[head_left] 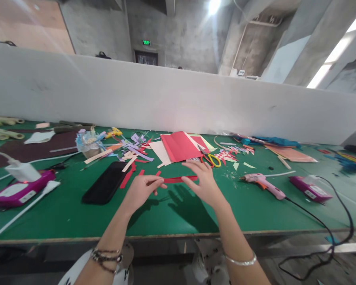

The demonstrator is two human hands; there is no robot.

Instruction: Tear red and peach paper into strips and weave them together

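A narrow red paper strip stretches level between my hands, above the green table. My left hand is closed, its thumb and fingertips pinching the strip's left end. At the other end is my right hand, open with fingers spread and the thumb in front of the strip; whether the thumb touches it I cannot tell. Just beyond lie red paper sheets on pale sheets. Yellow-handled scissors rest beside them, partly behind my right fingers. More red strips lie left of my left hand.
A black phone-like slab lies to the left. A pink glue gun and purple power strips flank the work area, with trailing cords. Paper scraps and a decorated pot stand farther back, before a white partition.
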